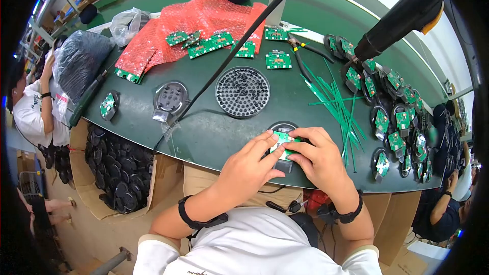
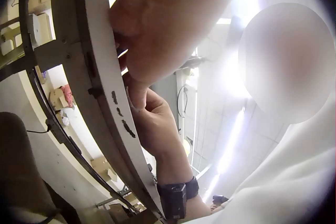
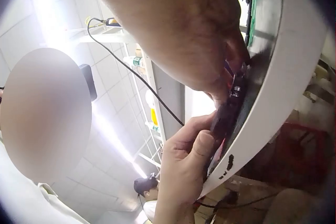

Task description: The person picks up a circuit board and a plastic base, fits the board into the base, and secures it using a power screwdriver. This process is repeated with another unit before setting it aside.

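Centrally, green board (image 1: pixel 283 141) pinched between fingers (image 1: pixel 300 147)

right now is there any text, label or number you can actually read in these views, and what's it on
None can be read.
White label on the hanging power tool: too small to read.
Print on the green circuit boards: too small.
Dark writing at the hem of the white shirt: cut off and blurred.
Dark marks on the white table edge: not legible as letters.

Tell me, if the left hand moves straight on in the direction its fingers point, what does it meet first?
Probably the right hand: the left hand points rightward across the green circuit board, and both sets of fingertips nearly meet there.
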The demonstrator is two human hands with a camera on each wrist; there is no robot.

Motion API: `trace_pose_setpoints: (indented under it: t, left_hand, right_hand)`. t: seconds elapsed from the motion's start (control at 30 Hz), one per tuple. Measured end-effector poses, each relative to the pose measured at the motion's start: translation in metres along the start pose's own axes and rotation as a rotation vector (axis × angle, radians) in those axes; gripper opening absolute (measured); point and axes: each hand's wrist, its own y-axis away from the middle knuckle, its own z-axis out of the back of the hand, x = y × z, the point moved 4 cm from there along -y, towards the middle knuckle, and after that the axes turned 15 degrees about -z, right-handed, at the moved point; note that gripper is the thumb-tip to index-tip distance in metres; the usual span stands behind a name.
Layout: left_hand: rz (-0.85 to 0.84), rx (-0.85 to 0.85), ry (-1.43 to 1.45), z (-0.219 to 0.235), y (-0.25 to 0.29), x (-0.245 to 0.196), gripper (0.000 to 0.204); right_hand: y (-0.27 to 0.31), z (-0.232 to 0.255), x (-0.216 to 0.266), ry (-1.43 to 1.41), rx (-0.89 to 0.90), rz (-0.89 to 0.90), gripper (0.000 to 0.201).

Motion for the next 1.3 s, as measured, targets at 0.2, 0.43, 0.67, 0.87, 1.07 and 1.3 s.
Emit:
trace_pose_setpoints:
  t: [0.2,0.43,0.67,0.87,1.07,1.3]
  left_hand:
    - [-0.004,-0.029,0.013,0.002,0.001,-0.001,0.06]
    - [0.141,-0.158,0.232,0.03,-0.01,0.005,0.031]
    - [0.262,-0.105,-0.269,0.052,-0.05,0.084,0.014]
    - [0.255,-0.037,-0.454,0.034,-0.059,0.112,0.013]
    - [0.289,-0.024,-0.489,0.032,-0.057,0.122,0.008]
    - [0.342,-0.192,0.181,0.056,-0.057,0.073,0.007]
  right_hand:
    - [-0.002,0.001,0.001,0.018,0.026,0.028,0.03]
    - [-0.017,0.031,0.024,0.12,-0.068,0.079,0.028]
    - [-0.081,0.131,-0.01,-0.547,-0.52,-0.08,0.073]
    - [-0.136,0.155,0.029,-1.096,-0.107,0.106,0.063]
    - [-0.136,0.157,0.039,-1.093,0.118,0.228,0.054]
    - [-0.107,0.142,0.055,-1.285,0.224,0.251,0.075]
